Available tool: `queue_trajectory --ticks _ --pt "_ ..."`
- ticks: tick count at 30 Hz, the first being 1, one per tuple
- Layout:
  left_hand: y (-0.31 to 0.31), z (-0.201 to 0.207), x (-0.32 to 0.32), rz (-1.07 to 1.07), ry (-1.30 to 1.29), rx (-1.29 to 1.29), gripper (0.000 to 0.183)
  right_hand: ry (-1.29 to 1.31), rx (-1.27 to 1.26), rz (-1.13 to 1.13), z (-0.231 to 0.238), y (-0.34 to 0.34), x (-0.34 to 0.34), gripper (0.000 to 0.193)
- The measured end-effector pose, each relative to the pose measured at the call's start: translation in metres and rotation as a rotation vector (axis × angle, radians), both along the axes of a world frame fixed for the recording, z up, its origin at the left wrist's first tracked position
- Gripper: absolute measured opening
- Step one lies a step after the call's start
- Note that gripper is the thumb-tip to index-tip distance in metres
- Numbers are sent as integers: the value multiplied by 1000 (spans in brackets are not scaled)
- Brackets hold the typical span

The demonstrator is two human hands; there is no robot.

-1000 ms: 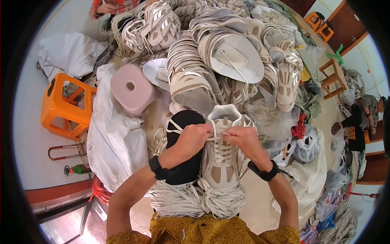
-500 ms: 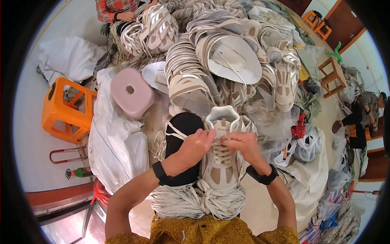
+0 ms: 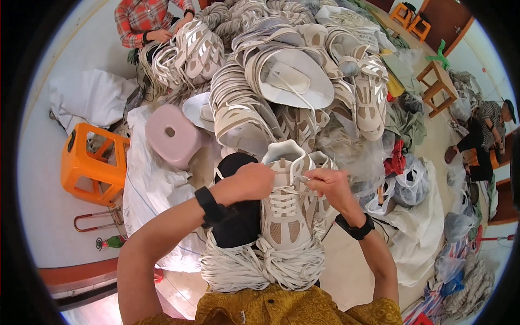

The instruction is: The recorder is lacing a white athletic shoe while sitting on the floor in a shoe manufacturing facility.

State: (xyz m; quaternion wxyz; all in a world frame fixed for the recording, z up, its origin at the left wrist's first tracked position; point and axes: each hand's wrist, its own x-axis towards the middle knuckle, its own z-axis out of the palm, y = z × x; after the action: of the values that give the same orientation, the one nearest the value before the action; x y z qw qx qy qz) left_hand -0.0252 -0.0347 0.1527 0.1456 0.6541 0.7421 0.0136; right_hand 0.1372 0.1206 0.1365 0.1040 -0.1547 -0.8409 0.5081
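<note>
Head camera looks straight down on two bare hands working at one sneaker. Left hand [image 3: 253, 181] is curled into a loose fist against the upper left side of the beige-and-white sneaker [image 3: 285, 208], its fingers closed at the lace rows; whether a lace end sits inside the grip cannot be told. Right hand [image 3: 327, 184] is pinched narrow on a white lace [image 3: 303, 178] near the top eyelets, thumb and forefinger together. Both wrists carry black wristbands [image 3: 208, 206]. The sneaker stands toe toward the person, tongue up and away, resting on the lap beside a black cloth-covered knee [image 3: 238, 227]. Just below it lies a thick bundle of white laces [image 3: 254, 266], touching the sneaker's toe end, above a mustard-yellow garment [image 3: 281, 309].

Beyond the sneaker rises a big heap of unlaced shoe uppers [image 3: 281, 81] in the same pale colours. Left of the heap sits a pink plastic stool [image 3: 170, 134] on a white sack [image 3: 151, 184], and farther left an orange stool [image 3: 92, 162]. At the top, another person in a red plaid shirt [image 3: 142, 19] handles uppers.
</note>
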Motion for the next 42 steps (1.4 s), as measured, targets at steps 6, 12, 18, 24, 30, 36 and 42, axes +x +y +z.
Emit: queue_trajectory --ticks 6,12,18,24,30,36,42 --pt "10 10 -1 499 -628 -292 17 229 212 173 -15 1 -1 13" --pt "11 6 10 246 -45 -116 10 199 227 99 -14 1 -4 9" --pt "12 9 22 20 -76 426 8 305 444 88 -24 0 -9 7" --pt "25 11 28 318 -92 252 12 323 658 109 -24 -5 -15 11" --pt "30 -8 36 401 -284 218 15 348 976 159 -21 -12 -13 13" --pt "38 -15 29 337 -382 129 16 364 627 40 -44 -6 1 11" --pt "51 -15 24 189 -277 -49 16 187 256 -34 -31 -2 -9 13"
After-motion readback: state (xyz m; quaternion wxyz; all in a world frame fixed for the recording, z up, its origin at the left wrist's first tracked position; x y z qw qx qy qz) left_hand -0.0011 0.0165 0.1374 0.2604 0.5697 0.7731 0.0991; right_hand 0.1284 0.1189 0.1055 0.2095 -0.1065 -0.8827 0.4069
